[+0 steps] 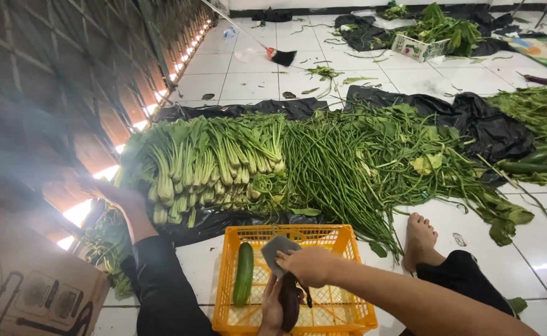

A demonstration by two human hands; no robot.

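Observation:
My left hand [271, 309] holds a dark purple eggplant [290, 303] upright over an orange plastic crate [286, 233]. My right hand [311, 265] presses a grey cloth [276, 250] against the top of the eggplant. A green cucumber [244, 272] lies in the left side of the crate. I sit on the white tiled floor with the crate between my legs. My right foot [420, 239] is to the right of it and my left foot [124, 200] rests near the leafy greens.
Stacked leafy greens [199, 162] and a heap of long beans [342, 165] lie on black plastic sheeting [491, 127] ahead. A cardboard box [31, 292] stands at the lower left beside a folding metal gate [68, 74]. Farther back are a broom [282, 57] and a white basket [415, 47].

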